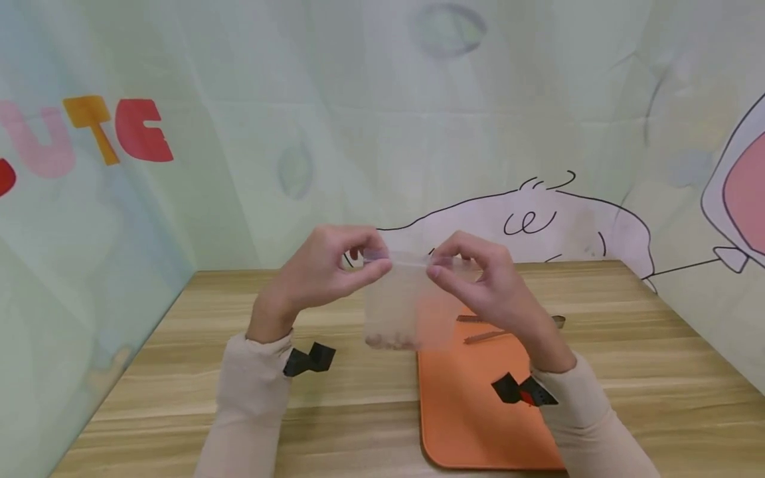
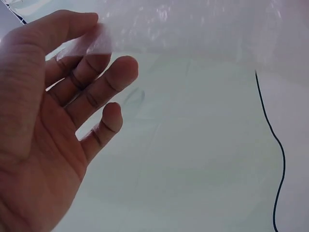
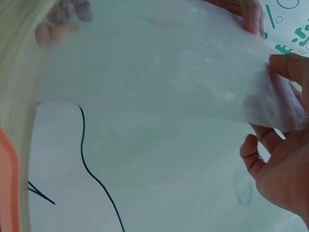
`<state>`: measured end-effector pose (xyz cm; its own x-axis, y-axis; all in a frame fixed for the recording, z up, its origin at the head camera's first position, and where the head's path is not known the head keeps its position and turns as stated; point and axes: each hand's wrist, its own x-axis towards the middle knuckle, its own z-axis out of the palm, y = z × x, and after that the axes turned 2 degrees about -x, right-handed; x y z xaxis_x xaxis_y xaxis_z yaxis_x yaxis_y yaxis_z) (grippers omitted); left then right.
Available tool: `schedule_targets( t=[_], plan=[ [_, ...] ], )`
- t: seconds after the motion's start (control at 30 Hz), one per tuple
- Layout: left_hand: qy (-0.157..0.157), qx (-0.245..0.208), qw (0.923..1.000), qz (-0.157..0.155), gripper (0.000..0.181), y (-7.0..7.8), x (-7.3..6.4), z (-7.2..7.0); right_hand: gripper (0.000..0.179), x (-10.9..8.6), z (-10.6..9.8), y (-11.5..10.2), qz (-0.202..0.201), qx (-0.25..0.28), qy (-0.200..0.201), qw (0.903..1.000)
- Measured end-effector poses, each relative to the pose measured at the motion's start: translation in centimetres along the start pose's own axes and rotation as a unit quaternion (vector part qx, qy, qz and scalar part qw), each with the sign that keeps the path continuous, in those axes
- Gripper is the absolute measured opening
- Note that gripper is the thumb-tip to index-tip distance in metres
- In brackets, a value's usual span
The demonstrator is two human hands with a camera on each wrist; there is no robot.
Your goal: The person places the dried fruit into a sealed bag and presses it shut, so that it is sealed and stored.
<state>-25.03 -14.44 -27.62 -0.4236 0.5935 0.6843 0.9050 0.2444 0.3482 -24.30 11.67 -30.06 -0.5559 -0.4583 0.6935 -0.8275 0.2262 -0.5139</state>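
A translucent plastic bag hangs upright in the air above the table, with several small brownish pieces gathered along its bottom. The left hand pinches the bag's top edge at its left part between thumb and fingers. Farther right along the same edge, the right hand pinches it too. In the left wrist view the left hand has its thumb at the film, the other fingers loosely bent. Through the film in the right wrist view, the pieces look reddish-brown and dark; what they are cannot be told.
An orange tray lies on the wooden table, below the right arm. Tongs rest on its far part, partly hidden by the right hand and wrist. A printed cloth hangs behind the table and at its sides.
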Motion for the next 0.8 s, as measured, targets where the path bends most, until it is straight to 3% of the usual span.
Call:
schedule_targets(
  t=[0.17, 0.33, 0.4, 0.63, 0.8],
  plan=[
    [-0.011, 0.011, 0.9991, 0.038, 0.014, 0.0, 0.5, 0.7, 0.011, 0.0, -0.5, -0.5, -0.023, -0.074, -0.023, 0.9968],
    [-0.025, 0.024, 0.9973, 0.065, 0.014, 0.3, 1.1, 1.8, 0.007, 0.1, 0.3, -1.2, -0.087, -0.192, 0.002, 0.9775],
    [-0.027, 0.019, 0.9971, 0.068, 0.012, 0.3, 1.2, 2.1, 0.007, 0.1, 0.5, -1.4, -0.103, -0.217, 0.011, 0.9706],
    [-0.008, -0.007, 0.9994, 0.034, 0.012, 0.1, 0.7, 1.6, 0.013, 0.2, 0.4, -1.0, -0.126, -0.182, 0.017, 0.9750],
    [-0.004, 0.001, 0.9990, 0.044, 0.012, 0.2, 0.7, 1.4, 0.010, 0.2, -0.2, -1.0, -0.104, -0.170, 0.000, 0.9799]
  ],
)
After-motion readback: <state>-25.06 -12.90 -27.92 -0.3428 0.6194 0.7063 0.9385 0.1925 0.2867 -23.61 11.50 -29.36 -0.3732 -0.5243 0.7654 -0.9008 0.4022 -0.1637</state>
